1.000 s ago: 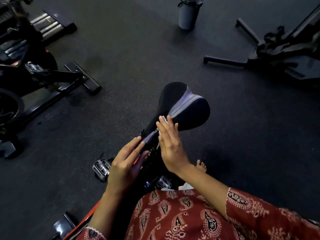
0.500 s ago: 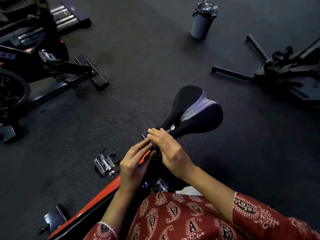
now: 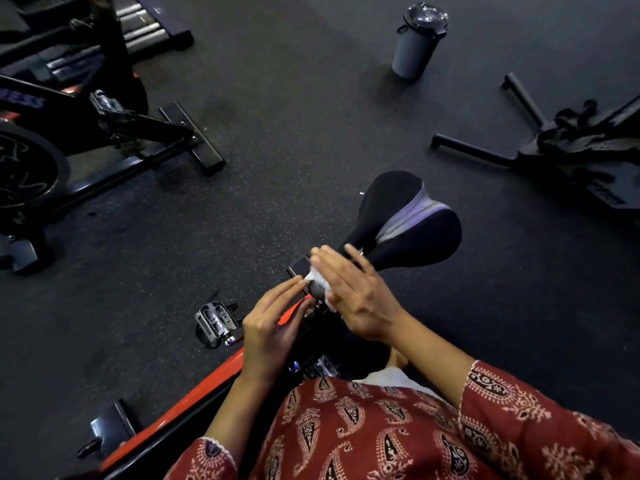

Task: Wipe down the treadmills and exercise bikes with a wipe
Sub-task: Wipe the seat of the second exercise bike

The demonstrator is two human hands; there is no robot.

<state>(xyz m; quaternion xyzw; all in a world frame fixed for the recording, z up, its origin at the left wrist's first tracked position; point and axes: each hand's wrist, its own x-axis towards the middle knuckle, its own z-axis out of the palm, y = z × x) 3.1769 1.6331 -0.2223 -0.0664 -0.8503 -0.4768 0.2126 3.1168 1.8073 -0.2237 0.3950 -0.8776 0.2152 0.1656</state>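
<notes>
The white crumpled wipe [image 3: 318,285] lies on the narrow front end of the black padded bike saddle with a grey centre stripe [image 3: 405,220], pressed there under the right hand [image 3: 358,294], whose fingers are straight and close together. The left hand [image 3: 273,329] reaches in from the other side, its fingers nearly straight and their tips at the wipe's edge; whether they pinch it cannot be told. Below the hands runs the red frame of the exercise bike [image 3: 194,407], with a metal pedal [image 3: 215,320] just beside the left hand. A grey lidded bin [image 3: 415,46] stands well apart on the dark speckled floor [image 3: 294,133].
</notes>
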